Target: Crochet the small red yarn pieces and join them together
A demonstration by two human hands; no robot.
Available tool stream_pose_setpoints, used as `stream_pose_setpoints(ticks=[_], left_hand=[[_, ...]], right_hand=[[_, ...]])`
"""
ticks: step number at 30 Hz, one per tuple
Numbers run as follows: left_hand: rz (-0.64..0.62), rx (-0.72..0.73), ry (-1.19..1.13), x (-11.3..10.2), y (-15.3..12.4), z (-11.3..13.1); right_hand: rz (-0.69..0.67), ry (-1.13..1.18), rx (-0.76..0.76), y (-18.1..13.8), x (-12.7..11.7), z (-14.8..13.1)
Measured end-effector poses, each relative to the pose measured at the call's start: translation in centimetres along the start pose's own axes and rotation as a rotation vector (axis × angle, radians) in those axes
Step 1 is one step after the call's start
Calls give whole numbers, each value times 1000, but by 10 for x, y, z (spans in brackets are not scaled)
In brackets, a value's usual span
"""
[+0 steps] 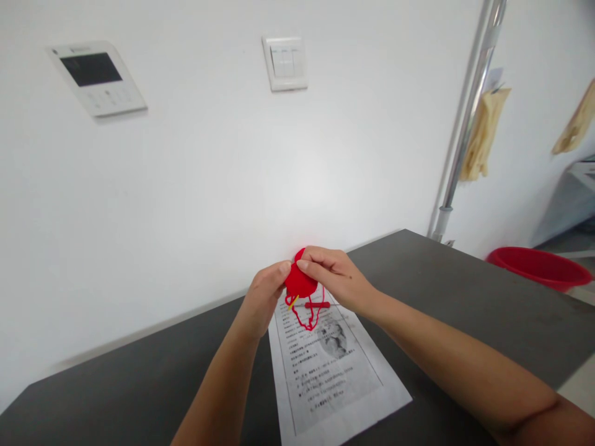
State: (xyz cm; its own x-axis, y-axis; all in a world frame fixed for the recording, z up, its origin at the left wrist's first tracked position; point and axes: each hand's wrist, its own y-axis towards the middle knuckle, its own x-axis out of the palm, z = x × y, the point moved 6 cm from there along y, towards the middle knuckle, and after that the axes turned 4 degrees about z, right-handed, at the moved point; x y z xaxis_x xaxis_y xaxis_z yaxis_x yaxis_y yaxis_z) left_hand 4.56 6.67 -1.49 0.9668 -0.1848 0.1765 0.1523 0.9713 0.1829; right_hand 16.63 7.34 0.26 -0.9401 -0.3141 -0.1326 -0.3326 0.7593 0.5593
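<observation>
Left hand [266, 292] and right hand [338, 275], fingertips closed, pinch one red yarn piece [301, 282] over the far end of one printed sheet [353, 409]. Behind the sheet, one white wall [186, 186]; beneath, one dark counter [139, 378]; rightward, one red basin [539, 266], two yellowish hanging items [486, 133]; at its far end, one red-handled tool [318, 305].

Bare hands [340, 284], apparently one dark speck [350, 277]

The head view looks forward and down over the left hand [263, 296] and right hand [338, 274]. Their grip lies fairly near, just below centre; the camera faces the white wall [195, 167] beyond it.
</observation>
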Motion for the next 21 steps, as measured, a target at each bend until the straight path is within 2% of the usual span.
stream_pose_setpoints(ticks=[3, 7, 10, 13, 17, 21], left_hand=[[-49, -35, 32, 4, -2, -1], [-43, -53, -26, 5, -3, 2], [-33, -55, -67, 4, -3, 5], [-44, -53, -48, 1, -3, 7], [-79, -47, -34, 3, -4, 7], [-101, -38, -52, 6, -5, 5]], right_hand=[[68, 64, 26, 0, -3, 4], [117, 398, 183, 0, 4, 18], [76, 556, 271, 0, 13, 23], [-2, 521, 253, 1, 16, 20], [-11, 365, 222, -1, 11, 17], [14, 510, 281, -3, 12, 19]])
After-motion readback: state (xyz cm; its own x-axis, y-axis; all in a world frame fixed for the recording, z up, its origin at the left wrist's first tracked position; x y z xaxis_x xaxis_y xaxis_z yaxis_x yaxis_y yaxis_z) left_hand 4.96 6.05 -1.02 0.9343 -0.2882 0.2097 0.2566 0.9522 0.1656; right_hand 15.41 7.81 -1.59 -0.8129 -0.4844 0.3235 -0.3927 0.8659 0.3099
